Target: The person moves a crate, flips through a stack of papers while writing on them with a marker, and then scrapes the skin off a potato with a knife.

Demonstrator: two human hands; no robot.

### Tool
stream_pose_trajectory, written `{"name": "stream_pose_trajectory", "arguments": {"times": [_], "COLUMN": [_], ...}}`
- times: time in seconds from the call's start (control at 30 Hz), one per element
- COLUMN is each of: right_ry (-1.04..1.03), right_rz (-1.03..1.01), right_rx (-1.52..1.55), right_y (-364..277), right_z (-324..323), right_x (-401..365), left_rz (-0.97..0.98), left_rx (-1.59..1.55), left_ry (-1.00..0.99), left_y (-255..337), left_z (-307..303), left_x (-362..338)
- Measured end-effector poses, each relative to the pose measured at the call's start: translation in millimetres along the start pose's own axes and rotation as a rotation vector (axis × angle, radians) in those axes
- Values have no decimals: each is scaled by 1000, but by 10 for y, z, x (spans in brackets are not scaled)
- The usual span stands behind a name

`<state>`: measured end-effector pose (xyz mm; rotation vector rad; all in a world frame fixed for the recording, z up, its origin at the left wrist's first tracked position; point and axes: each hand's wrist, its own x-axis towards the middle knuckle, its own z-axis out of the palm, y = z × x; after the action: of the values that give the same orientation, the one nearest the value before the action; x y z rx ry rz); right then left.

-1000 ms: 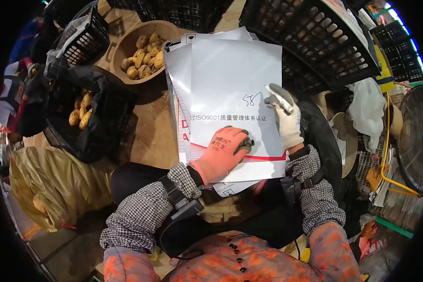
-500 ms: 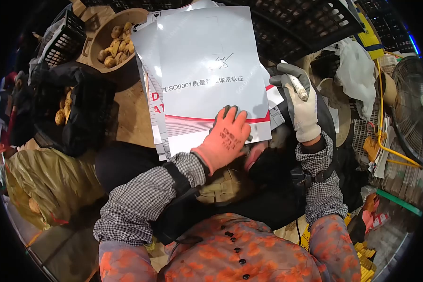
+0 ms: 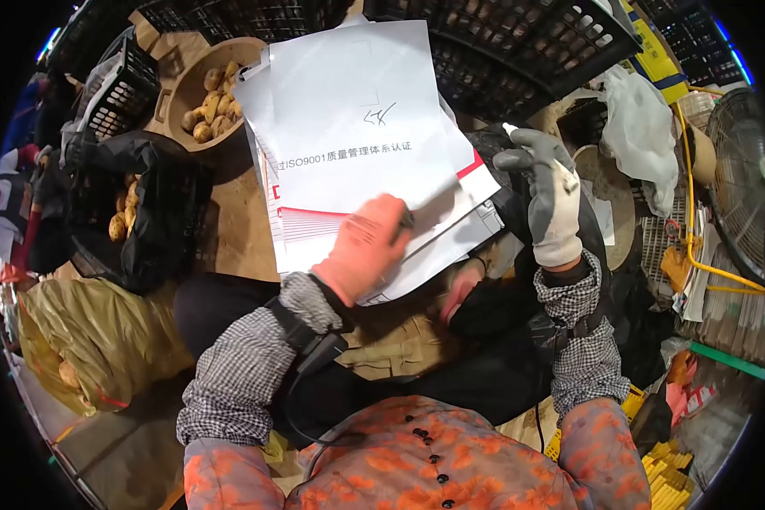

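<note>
L hand (image 3: 361, 246), in an orange glove, is grasping the near edge of the top sheet (image 3: 340, 76), fingers curled in; exact fingertip hold partly hidden. Sheet's nr R part bends up, apart from the lower sheets (image 3: 455, 236), which poke out nr & R, w/ a red band showing on the R. Top sheet is in the middle of the scene, just beyond the person's lap; it has an "ISO9001" print line, a handwritten mark (image 3: 378, 114) above that (prob. a no., hard to read) & a red band along its nr end.

R hand (image 3: 552, 191), white glove w/ grey fingers, is R of the sheets & apart from them. It's closed round a pen (image 3: 509, 128), tip sticking out L; most of the pen is hidden by the fingers. Both forearms have checked sleeves (image 3: 242, 365) w/ blk straps.

Far L: brown tub (image 3: 177, 100) w/ potatoes (image 3: 215, 110) in it, next to the sheets' far L corner; small blk crate (image 3: 127, 89) L of that. Nearer, on the L: blk bag (image 3: 174, 174) w/ more potatoes, then a yellowish bag (image 3: 102, 331). Another person (image 3: 13, 208) at the L edge, partly cut off. Far R: big blk crate (image 3: 518, 51). R side: clear bag (image 3: 637, 127), yellow pipe (image 3: 689, 246), fan (image 3: 742, 178).
</note>
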<state>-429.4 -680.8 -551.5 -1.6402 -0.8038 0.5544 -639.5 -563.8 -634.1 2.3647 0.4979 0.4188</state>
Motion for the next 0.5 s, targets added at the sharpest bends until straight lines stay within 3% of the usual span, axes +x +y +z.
{"name": "stream_pose_trajectory", "arguments": {"times": [0.07, 0.13, 0.17, 0.2, 0.23, 0.27, 0.33, 0.5], "right_ry": [-11, -26, -111, -117, -206, -296, -275, -264], "right_rz": [-68, -200, -227, -193, -61, 72, 162, 81], "right_rx": [47, 137, -60, 108, 167, 225, 350, 129], "right_y": [125, 326, 413, 464, 527, 566, 657, 797], "right_z": [93, 212, 275, 354, 529, 741, 965, 1280], "right_x": [84, 172, 202, 238, 246, 255, 303, 570], "left_rz": [-144, -421, -442, -462, -340, -314, -269, -341], "left_rx": [-359, -664, -699, -731, -980, -873, -660, -782], "left_ry": [328, 489, 542, 598, 665, 633, 679, 720], "left_y": [-114, -94, -143, -201, -270, -385, -315, -274], "left_z": [-304, -794, -871, -942, -1025, -1047, -1114, -1224], "left_x": [58, 82, 74, 56, 4, -51, -61, -41]}}
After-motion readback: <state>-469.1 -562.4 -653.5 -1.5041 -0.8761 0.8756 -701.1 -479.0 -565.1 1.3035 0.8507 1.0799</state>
